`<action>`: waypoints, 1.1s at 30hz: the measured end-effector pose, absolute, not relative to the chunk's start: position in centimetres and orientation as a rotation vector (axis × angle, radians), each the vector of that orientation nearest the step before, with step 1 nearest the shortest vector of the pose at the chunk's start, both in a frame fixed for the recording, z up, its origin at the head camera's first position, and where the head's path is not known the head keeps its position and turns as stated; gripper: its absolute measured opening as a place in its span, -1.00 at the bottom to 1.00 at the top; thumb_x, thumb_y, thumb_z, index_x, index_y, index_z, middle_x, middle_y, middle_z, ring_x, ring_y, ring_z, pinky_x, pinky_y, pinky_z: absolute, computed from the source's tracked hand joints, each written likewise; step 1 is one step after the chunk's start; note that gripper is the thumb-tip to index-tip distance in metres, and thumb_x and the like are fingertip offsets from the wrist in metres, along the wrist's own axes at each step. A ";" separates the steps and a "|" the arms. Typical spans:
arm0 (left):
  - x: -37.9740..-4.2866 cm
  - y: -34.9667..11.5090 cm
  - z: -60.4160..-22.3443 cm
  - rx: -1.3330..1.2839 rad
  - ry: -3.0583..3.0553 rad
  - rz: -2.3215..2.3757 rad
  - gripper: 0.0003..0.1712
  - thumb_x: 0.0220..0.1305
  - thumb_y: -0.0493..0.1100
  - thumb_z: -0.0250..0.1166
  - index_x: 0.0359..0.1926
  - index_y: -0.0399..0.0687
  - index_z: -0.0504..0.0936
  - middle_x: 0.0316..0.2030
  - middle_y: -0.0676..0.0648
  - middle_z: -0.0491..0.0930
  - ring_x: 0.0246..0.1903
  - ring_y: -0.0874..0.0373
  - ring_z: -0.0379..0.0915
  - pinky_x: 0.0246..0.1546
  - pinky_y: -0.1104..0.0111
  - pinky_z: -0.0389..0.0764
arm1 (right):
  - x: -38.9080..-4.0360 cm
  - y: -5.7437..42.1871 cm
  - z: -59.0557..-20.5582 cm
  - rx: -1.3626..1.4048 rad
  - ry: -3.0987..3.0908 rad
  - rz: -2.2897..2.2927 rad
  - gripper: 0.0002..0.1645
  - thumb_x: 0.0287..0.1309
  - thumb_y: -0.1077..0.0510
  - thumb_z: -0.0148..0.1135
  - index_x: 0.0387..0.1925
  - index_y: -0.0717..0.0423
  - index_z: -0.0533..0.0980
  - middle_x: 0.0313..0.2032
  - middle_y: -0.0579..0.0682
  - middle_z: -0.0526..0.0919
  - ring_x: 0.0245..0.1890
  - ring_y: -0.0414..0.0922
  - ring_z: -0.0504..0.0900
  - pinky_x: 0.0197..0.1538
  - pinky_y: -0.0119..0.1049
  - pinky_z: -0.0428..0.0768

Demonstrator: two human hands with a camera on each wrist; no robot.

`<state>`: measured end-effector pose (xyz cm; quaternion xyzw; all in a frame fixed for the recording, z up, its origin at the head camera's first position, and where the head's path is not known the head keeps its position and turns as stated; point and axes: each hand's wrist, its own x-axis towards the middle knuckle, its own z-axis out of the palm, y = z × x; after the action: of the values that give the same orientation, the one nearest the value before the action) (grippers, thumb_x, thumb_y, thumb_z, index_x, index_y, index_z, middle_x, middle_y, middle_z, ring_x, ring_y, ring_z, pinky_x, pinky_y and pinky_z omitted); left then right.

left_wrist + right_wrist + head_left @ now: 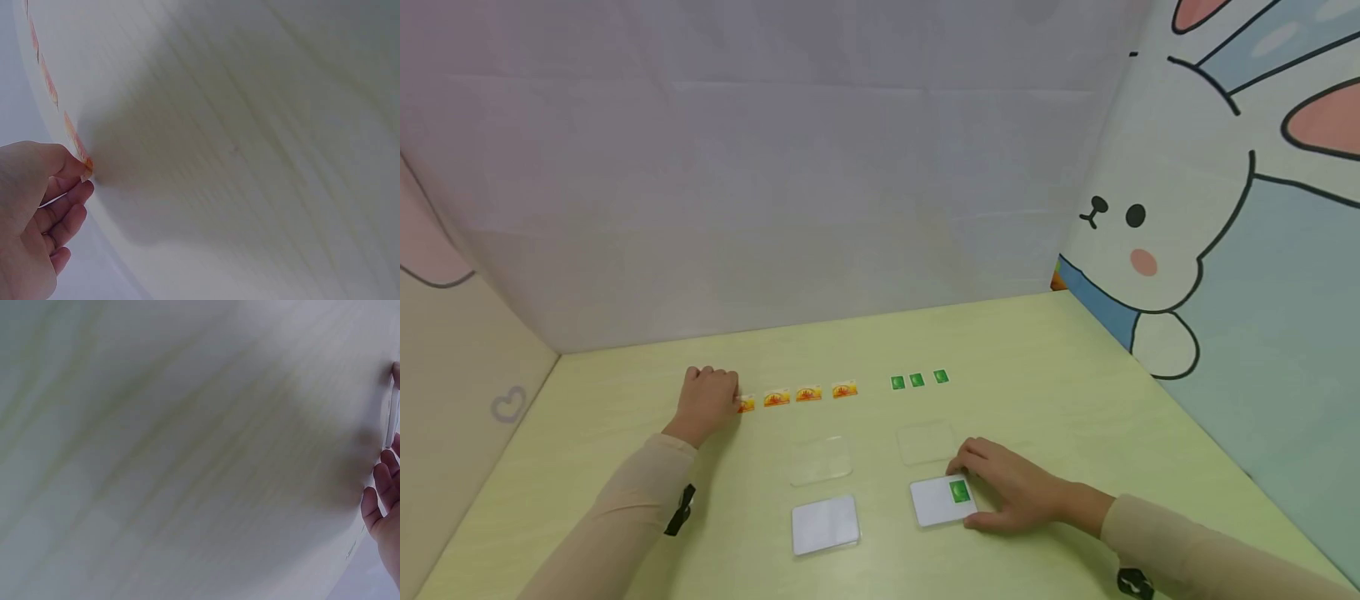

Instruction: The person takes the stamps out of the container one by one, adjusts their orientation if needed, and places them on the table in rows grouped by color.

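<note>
At the left end of a row of orange-and-yellow picture stickers, my left hand point(706, 403) pinches the end orange sticker point(746, 404) between thumb and index finger. The left wrist view shows those fingertips on the small orange piece point(88, 166) at the table surface. Nearer the front, my right hand point(1011, 486) holds a white card point(932, 503) by its right side, thumb at the lower corner and fingers at the upper edge. A green sticker point(960, 492) lies on that card's right part. In the right wrist view the hand point(389, 487) is partly cut off beside the card's edge.
Three more orange stickers point(808, 393) continue the row rightward. Three green stickers point(917, 380) lie farther right. Two clear rectangular pieces point(822, 461) lie mid-table, and a blank white card point(825, 526) is in front. Walls border the table point(1075, 392) at the back and sides.
</note>
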<state>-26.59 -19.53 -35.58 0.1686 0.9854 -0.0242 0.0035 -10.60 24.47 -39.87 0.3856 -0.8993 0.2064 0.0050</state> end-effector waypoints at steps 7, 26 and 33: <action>-26.5 -19.7 -35.4 0.520 3.096 -0.045 -0.82 0.17 -0.24 0.24 -0.52 -0.12 0.45 -0.56 -0.06 0.47 -0.39 -0.02 0.36 -0.12 0.04 0.23 | -10.7 24.4 -39.8 1.197 -2.837 0.667 -0.39 0.09 -0.32 0.24 0.05 -0.08 0.43 -0.06 -0.28 0.44 -0.07 -0.38 0.37 0.07 -0.35 0.50; -26.5 -19.5 -35.6 0.530 3.104 -0.014 -0.84 0.17 -0.25 0.25 -0.50 -0.13 0.46 -0.55 -0.06 0.47 -0.41 -0.01 0.35 -0.14 0.05 0.23 | -10.6 24.4 -39.8 1.205 -2.810 0.658 -0.40 0.09 -0.30 0.26 0.04 -0.06 0.43 -0.07 -0.26 0.45 -0.06 -0.38 0.38 0.06 -0.35 0.50; -26.5 -19.5 -35.8 0.539 3.131 -0.012 -0.87 0.17 -0.26 0.21 -0.49 -0.17 0.47 -0.56 -0.08 0.47 -0.42 -0.01 0.35 -0.17 0.07 0.22 | -10.6 24.4 -39.8 1.205 -2.808 0.649 -0.41 0.10 -0.29 0.25 0.04 -0.05 0.43 -0.06 -0.26 0.45 -0.06 -0.38 0.37 0.06 -0.35 0.50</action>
<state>-26.51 -19.46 -35.78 0.1695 0.9854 -0.0036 -0.0179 -10.57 24.38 -39.84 0.3856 -0.8989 0.2078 0.0089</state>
